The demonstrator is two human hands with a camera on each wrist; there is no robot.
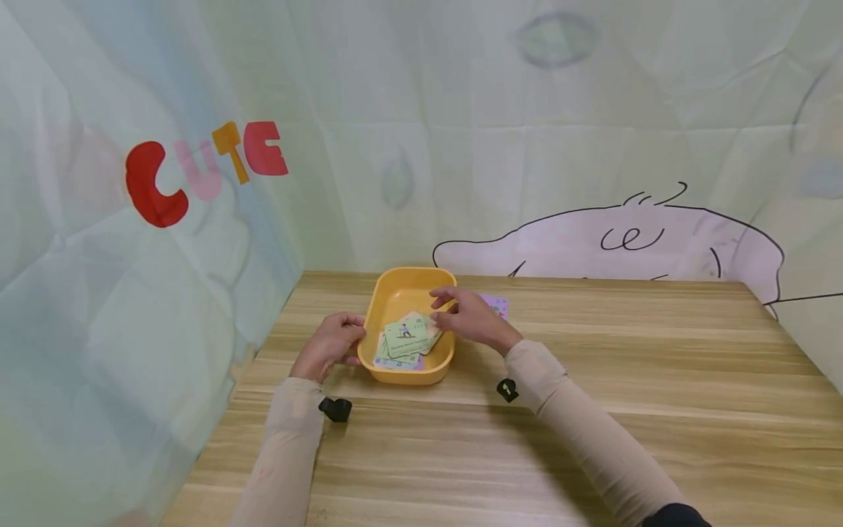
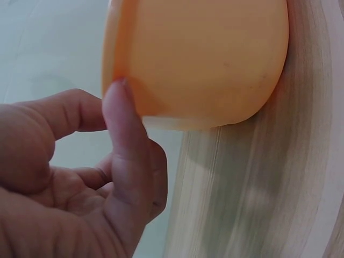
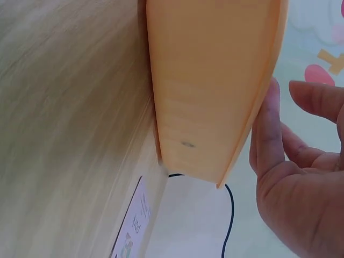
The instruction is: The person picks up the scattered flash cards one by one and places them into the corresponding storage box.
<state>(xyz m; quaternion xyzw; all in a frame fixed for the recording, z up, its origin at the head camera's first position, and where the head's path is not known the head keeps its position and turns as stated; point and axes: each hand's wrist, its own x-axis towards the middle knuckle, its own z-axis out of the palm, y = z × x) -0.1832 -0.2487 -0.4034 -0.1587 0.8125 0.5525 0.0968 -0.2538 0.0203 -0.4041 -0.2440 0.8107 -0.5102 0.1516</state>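
Note:
A yellow plastic tray (image 1: 411,375) with raised sides rests on the wooden table. Several printed cards (image 1: 407,338), mostly pale green, lie overlapping in its near half. At the tray's left side, my left hand (image 1: 331,340) pinches the rim; the left wrist view shows the thumb (image 2: 124,123) against the tray wall. Over the right rim reaches my right hand (image 1: 476,320), fingers loosely bent above the cards. In the right wrist view its thumb and fingers (image 3: 269,134) are apart, with nothing visible between them. Whether a fingertip touches a card, I cannot tell.
A purple card (image 1: 497,305) lies on the table (image 1: 632,351) just right of the tray, partly behind my right hand. Printed cloth walls (image 1: 369,205) stand along the table's back and left edges, the left one bearing coloured letters (image 1: 158,187).

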